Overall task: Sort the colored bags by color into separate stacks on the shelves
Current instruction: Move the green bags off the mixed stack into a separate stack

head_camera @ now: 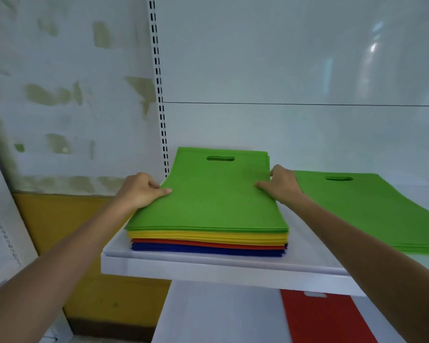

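A mixed stack of flat bags sits at the left of the white upper shelf (208, 266): green bags (213, 199) on top, then yellow bags (208, 236), red bags (208, 243) and blue bags (208, 251) at the bottom. My left hand (141, 189) pinches the left edge of the top green bags, thumb on top. At the right edge, my right hand (280, 184) grips the same green layer. A separate green stack (372, 209) lies to the right on the same shelf. A red bag (325, 318) lies on the lower shelf.
The slotted shelf upright (159, 90) runs up just behind the mixed stack's left corner. White back panels close the shelf behind. A patchy wall with a yellow base stands to the left. Another white shelf panel leans at the far left edge.
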Demonstrator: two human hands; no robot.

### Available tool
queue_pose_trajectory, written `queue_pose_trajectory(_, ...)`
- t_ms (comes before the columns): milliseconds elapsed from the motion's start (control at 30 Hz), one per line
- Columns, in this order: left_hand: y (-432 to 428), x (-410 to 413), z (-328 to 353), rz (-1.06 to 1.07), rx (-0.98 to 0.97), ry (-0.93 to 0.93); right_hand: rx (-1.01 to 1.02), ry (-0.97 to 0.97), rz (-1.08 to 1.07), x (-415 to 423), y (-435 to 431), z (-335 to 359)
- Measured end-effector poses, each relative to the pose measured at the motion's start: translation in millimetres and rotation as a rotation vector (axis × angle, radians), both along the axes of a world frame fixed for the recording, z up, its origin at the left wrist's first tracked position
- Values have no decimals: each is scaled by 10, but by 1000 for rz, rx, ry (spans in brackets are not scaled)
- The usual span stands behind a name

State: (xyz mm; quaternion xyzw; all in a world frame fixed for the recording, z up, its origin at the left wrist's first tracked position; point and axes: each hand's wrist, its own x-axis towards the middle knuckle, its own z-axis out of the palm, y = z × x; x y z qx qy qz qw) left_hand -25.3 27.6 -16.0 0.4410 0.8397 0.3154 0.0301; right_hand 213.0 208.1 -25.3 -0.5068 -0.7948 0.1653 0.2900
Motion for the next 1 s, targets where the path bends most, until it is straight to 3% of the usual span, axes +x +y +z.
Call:
queue_pose_trajectory(233,50,-7,-8,-23,151,69,0,136,-104,-17,-58,-81)
queue_pose_trajectory(433,14,-13,-12,-30,227,266,104,261,-12,-33,-83,-90)
queue_pose_trajectory(667,109,220,163,-150,268,317,336,163,29,178,-54,129)
queue_pose_trajectory(1000,713,1367,402,-343,54,322,266,-75,-27,1313,416,407)
